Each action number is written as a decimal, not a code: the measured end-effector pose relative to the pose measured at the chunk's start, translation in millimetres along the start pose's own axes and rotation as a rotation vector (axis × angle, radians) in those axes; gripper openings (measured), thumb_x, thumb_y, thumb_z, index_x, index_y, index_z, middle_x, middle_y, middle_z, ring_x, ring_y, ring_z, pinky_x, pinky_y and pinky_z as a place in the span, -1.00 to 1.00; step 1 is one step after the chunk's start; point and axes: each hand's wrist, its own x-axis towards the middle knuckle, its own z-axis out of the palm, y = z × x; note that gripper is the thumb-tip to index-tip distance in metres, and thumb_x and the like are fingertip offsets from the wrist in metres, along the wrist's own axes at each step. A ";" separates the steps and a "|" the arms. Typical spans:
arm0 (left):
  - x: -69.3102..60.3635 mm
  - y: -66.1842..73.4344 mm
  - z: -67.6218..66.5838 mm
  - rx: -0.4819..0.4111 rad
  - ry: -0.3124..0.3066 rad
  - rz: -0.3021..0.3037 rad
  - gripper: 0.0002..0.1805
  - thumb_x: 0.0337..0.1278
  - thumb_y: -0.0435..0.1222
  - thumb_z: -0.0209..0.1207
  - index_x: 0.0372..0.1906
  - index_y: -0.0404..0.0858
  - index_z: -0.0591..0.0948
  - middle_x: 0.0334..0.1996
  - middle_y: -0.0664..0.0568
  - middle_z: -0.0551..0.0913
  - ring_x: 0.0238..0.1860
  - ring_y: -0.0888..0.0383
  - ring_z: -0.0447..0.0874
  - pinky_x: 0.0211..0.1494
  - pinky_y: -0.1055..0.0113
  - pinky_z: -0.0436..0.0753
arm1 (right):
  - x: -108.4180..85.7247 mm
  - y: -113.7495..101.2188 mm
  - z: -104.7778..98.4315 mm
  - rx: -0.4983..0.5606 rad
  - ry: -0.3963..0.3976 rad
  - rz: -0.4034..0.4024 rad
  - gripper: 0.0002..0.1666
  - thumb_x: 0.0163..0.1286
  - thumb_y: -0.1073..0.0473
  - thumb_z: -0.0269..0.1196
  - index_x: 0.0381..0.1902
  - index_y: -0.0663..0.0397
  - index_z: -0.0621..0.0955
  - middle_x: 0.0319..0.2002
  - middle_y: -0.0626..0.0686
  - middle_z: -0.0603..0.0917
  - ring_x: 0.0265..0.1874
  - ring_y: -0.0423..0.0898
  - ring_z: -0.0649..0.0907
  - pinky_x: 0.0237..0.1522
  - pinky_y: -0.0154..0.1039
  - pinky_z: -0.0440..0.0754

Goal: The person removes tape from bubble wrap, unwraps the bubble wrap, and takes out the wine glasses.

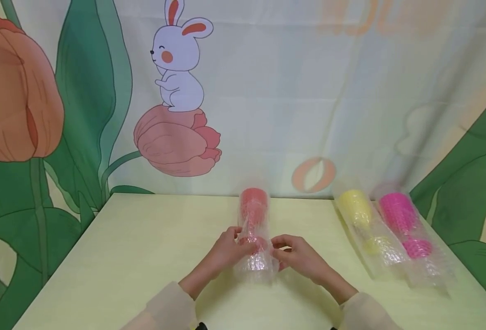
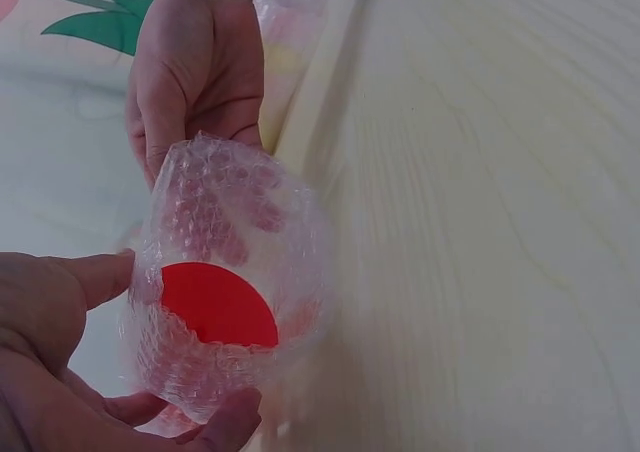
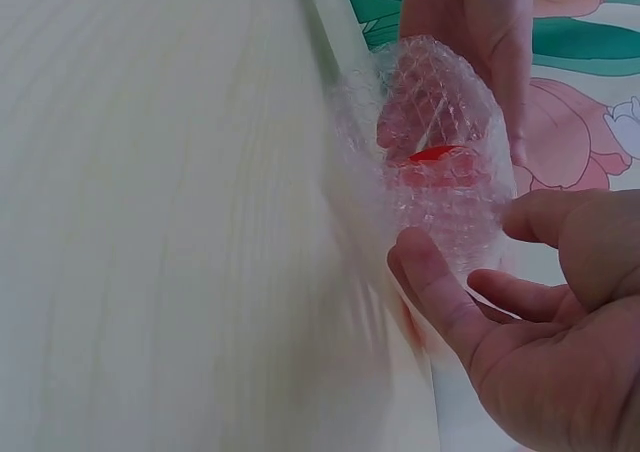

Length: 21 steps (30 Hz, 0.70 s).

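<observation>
Could lose the red cup (image 1: 253,208) out of the loose near end of the wrap (image 1: 256,265) by tipping that end down too far. Might bend or crack it at its thin middle by pressing too hard there, or shove it past the far edge of the tabletop (image 1: 123,238) by pushing away. Lying at the far middle of the tabletop, left of the yellow cup (image 1: 356,208) and the pink cup (image 1: 397,211), well apart from both. Held near its near end: gripped through the wrap on the left by the curled fingers of the left hand (image 1: 228,250), on the right by those of the right hand (image 1: 302,256). Pointing its wide end far and its flat round foot near; stretched long from near to far, almost straight.
</observation>
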 end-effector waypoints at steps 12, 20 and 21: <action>-12.2 2.1 0.7 0.056 -0.010 0.035 -0.15 0.16 -0.09 0.46 0.38 -0.47 0.36 0.30 -0.29 0.48 0.25 -0.22 0.52 0.22 -0.17 0.59 | -12.0 -3.5 4.2 0.010 -0.036 -0.017 -0.64 0.46 0.32 0.26 0.14 0.44 0.58 0.03 0.26 0.66 -0.14 0.02 0.74 -0.20 -0.18 0.75; -24.6 5.0 1.9 0.083 -0.010 0.044 -0.15 0.10 -0.09 0.48 0.32 -0.52 0.39 0.23 -0.32 0.51 0.20 -0.20 0.55 0.19 -0.15 0.60 | -19.0 -5.1 8.8 0.006 -0.059 -0.008 -0.67 0.40 0.36 0.27 0.08 0.43 0.59 -0.02 0.19 0.66 -0.23 0.00 0.73 -0.26 -0.20 0.74; -26.2 5.3 2.2 0.089 -0.009 0.044 -0.16 0.10 -0.09 0.48 0.31 -0.52 0.40 0.22 -0.33 0.51 0.19 -0.19 0.55 0.18 -0.14 0.60 | -20.2 -5.1 9.4 0.008 -0.063 -0.006 -0.67 0.39 0.37 0.27 0.07 0.43 0.58 -0.03 0.18 0.66 -0.24 -0.01 0.72 -0.27 -0.21 0.74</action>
